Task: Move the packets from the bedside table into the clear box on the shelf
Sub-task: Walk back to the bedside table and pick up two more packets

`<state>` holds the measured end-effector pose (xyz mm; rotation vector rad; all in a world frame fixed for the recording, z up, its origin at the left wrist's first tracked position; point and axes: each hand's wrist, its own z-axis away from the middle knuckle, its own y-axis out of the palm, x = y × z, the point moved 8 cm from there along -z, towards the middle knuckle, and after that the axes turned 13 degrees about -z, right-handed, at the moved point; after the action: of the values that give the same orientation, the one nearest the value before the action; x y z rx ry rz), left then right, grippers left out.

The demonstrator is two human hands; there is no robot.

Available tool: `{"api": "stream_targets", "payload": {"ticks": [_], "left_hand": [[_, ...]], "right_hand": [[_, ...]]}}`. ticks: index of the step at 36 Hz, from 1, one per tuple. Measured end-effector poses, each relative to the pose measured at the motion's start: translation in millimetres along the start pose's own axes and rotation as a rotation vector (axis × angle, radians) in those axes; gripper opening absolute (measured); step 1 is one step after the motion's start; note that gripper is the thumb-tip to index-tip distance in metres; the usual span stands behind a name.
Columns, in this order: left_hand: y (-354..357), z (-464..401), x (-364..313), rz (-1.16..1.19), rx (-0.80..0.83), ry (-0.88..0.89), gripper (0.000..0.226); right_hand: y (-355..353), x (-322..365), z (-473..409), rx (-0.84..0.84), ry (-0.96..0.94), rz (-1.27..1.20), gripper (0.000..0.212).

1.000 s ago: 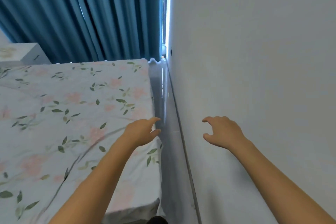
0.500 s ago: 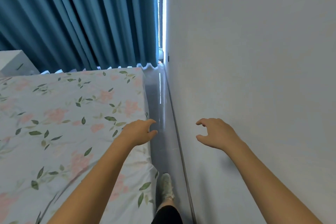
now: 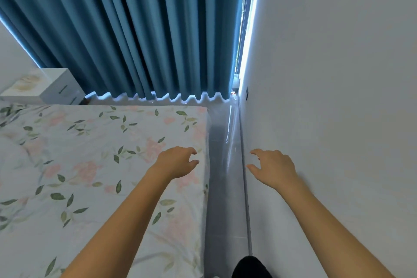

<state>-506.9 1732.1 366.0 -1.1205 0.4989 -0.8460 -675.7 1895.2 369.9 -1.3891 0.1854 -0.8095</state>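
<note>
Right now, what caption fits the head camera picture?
Empty left hand and right hand reach along the gap between bed and wall.

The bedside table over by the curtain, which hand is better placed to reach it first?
Probably the left hand: it hangs over the bed, on the bedside table's side. The right hand is by the wall. Both are empty.

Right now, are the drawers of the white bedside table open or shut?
Shut: the bedside table shows drawer fronts flush, nothing pulled out.

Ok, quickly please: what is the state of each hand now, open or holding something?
Left hand: open, fingers loosely curled, holding nothing.
Right hand: open, fingers loosely curled, holding nothing.
</note>
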Motion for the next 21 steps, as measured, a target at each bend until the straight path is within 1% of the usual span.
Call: {"api": "stream_targets", "payload": {"ticks": [3, 6, 10, 16, 21], "left_hand": [[-6, -39, 10, 0.004, 0.0, -0.021, 0.047], [-13, -79, 14, 0.002, 0.005, -0.016, 0.048], [-33, -144, 16, -0.023, 0.008, 0.005, 0.049], [-86, -274, 28, -0.046, -0.02, -0.011, 0.047], [-133, -388, 19, -0.03, -0.035, 0.029, 0.045]], "right_hand": [[-12, -16, -41, -0.036, 0.042, 0.019, 0.052], [-19, -31, -83, -0.058, 0.096, -0.015, 0.051], [-18, -37, -156, 0.025, 0.091, 0.001, 0.049], [-47, -52, -280, 0.015, 0.109, -0.065, 0.049], [-83, -60, -382, 0.022, 0.117, -0.032, 0.045]]}}
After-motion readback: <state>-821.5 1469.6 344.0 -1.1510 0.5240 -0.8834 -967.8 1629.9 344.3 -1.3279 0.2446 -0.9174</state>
